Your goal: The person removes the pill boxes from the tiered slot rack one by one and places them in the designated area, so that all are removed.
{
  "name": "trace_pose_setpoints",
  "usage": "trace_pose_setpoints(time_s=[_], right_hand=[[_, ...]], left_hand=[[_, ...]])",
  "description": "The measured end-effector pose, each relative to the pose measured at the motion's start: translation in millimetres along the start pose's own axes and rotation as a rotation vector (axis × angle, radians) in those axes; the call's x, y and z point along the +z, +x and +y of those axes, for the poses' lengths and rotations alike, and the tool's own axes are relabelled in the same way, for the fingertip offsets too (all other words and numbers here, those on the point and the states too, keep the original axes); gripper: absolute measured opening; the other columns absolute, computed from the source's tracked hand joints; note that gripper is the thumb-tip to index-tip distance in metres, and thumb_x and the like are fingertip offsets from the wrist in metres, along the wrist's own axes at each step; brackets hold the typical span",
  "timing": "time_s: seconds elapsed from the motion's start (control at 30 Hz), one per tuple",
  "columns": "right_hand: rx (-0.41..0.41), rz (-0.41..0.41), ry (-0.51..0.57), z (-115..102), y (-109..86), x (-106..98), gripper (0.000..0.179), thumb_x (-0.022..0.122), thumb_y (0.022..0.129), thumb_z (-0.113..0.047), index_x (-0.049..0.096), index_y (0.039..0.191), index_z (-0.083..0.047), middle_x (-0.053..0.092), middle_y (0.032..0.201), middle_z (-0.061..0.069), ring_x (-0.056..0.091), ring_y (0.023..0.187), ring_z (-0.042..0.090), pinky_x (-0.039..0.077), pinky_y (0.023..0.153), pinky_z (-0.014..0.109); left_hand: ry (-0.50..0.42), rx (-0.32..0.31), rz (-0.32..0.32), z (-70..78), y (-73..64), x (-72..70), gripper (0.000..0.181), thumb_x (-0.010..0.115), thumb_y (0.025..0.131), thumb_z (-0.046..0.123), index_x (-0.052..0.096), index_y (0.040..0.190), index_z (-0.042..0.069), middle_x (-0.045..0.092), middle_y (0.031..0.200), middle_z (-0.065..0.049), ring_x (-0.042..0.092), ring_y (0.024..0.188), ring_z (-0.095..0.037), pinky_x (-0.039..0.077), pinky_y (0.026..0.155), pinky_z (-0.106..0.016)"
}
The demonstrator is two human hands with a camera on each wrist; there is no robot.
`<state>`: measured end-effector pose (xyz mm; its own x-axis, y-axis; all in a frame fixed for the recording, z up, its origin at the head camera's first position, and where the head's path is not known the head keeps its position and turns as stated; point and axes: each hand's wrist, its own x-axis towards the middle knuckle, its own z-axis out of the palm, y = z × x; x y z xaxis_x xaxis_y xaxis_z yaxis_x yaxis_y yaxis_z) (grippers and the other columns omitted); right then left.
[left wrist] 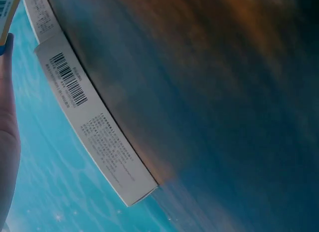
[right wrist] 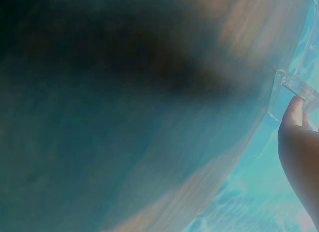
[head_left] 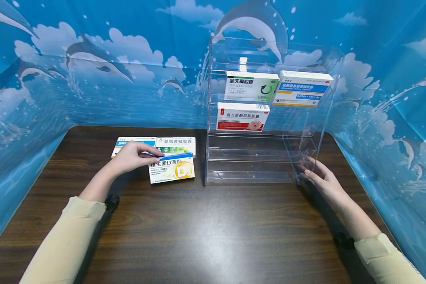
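My left hand (head_left: 129, 157) pinches the top edge of a white vitamin D drops box (head_left: 172, 171) with a yellow D3 mark, tilted above the table. In the left wrist view only a corner of this box (left wrist: 6, 15) shows at the upper left. Just behind it stand a blue-and-white medicine box (head_left: 136, 141) and a white-and-green capsule box (head_left: 184, 142), side by side. On the right, my right hand (head_left: 324, 183) grips the lower right side of a clear acrylic display rack (head_left: 248, 173), thumb at the front, the other fingers partly hidden behind the panel.
The rack's upper tier carries a green-and-white capsule box (head_left: 250, 86) and a blue-and-orange one (head_left: 301, 90). Below them sits a red-and-white box (head_left: 243, 117). A dolphin-printed blue curtain (head_left: 127, 98) surrounds the dark wooden table (head_left: 184, 232).
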<state>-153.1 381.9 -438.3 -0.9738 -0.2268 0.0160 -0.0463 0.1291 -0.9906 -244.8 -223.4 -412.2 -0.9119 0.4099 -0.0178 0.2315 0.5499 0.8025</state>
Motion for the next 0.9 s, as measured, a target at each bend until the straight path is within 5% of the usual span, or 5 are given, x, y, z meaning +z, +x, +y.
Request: trace_pose_setpoints(time_s=[0.53,0.9], right_hand=[[0.0,0.004,-0.008,1.3,-0.8,0.2,0.062,0.049,0.114,-0.012,0.021,0.166,0.004,0.054,0.141,-0.017,0.057,0.13,-0.015,0.046,0.103,0.003],[0.004,0.005,-0.009,-0.2,-0.9,1.0,0.064,0.049,0.114,-0.012,0.017,0.167,0.006,0.053,0.142,-0.015,0.057,0.129,-0.015,0.047,0.104,0.004]], left_hand=[[0.129,0.03,-0.045,0.5,7.2,8.6,0.019,0.076,0.1,0.014,0.082,0.116,0.007,0.081,0.113,-0.014,0.065,0.082,-0.004,0.052,0.072,-0.021],[0.154,0.033,-0.072,-2.3,8.8,14.4,0.019,0.076,0.098,0.009,0.082,0.116,0.007,0.08,0.115,-0.013,0.075,0.098,-0.013,0.059,0.08,-0.02]])
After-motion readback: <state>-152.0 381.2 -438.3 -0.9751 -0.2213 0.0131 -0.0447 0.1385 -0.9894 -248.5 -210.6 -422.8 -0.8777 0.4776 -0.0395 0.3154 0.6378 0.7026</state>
